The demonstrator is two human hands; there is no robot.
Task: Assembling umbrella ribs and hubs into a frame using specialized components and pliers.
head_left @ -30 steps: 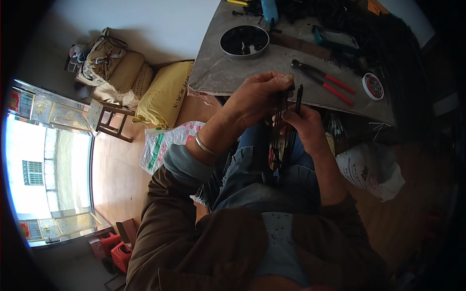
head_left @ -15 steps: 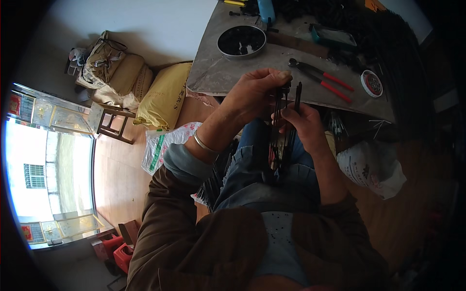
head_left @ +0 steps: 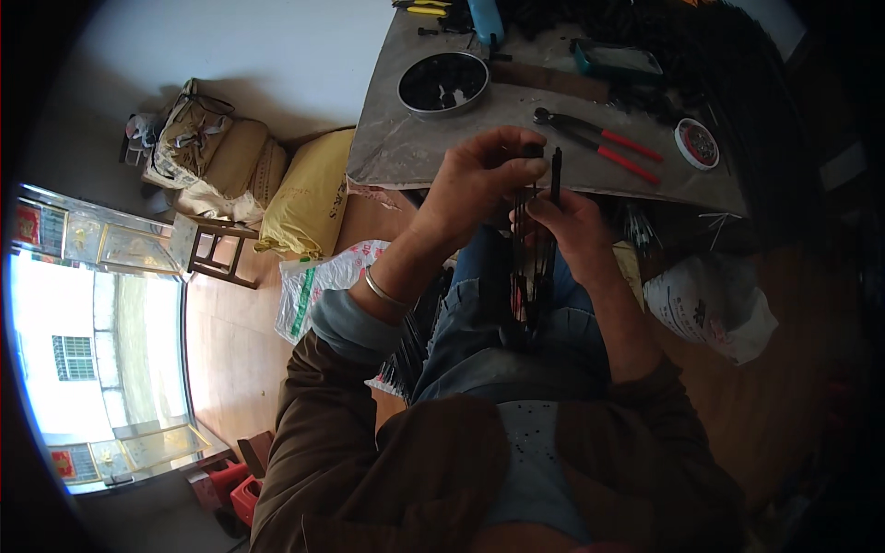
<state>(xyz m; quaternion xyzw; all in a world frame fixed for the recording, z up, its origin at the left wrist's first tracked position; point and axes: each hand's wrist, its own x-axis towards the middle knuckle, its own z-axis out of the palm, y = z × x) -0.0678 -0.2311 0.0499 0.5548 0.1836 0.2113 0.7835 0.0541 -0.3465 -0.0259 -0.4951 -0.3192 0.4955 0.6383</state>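
Note:
Over my lap, just off the table's near edge, a bundle of thin black rods [head_left: 521, 267] stands lengthwise, with a thicker black piece [head_left: 556, 170] rising beside it. My right hand [head_left: 576, 230] is closed round the bundle partway down, its thumb pressed on it. At the upper end, my left hand [head_left: 493, 175] is closed in a pinch, thumb against forefinger. Between those fingers shows a small dark end piece [head_left: 532, 149]; its exact kind cannot be made out. The rods' lower ends are dark and hard to separate against my jeans.
On the grey table [head_left: 387, 147] lie a round bowl of black parts [head_left: 442, 83], red-handled pincers [head_left: 604, 147], a small round tin [head_left: 696, 145] and a teal box [head_left: 618, 61]. A white sack [head_left: 701, 304] stands at right; yellow sacks [head_left: 309, 198] and a wooden stool [head_left: 221, 249] are at left.
The view has shifted slightly, so the table's things sit a little further left. My left thumb and forefinger have shifted at the rods' upper end, and the dark piece shows more plainly.

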